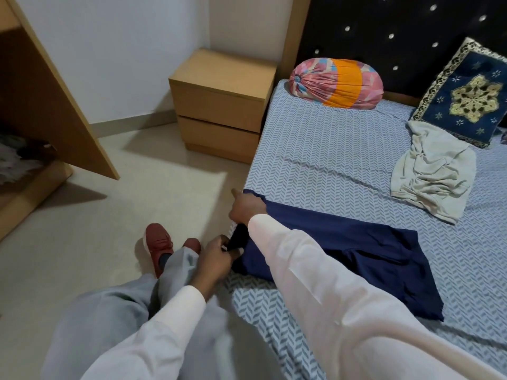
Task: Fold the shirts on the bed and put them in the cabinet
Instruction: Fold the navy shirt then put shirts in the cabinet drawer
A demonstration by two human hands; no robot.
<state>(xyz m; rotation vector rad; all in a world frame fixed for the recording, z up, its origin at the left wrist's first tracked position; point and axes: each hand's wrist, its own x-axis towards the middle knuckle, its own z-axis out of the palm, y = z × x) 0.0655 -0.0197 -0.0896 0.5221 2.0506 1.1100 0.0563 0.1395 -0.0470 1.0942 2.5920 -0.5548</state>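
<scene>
Matt cloth, pale wood
The navy shirt is smooth matt cloth, the bed sheet a patterned weave, the cream shirt soft and creased. The nightstand is matt pale wood, the floor smooth, faintly glossy tile, and the headboard is dark padding with shiny studs.

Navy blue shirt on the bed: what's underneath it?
The blue herringbone-patterned bedsheet shows beside the navy blue shirt; whatever lies directly beneath is covered.
</scene>
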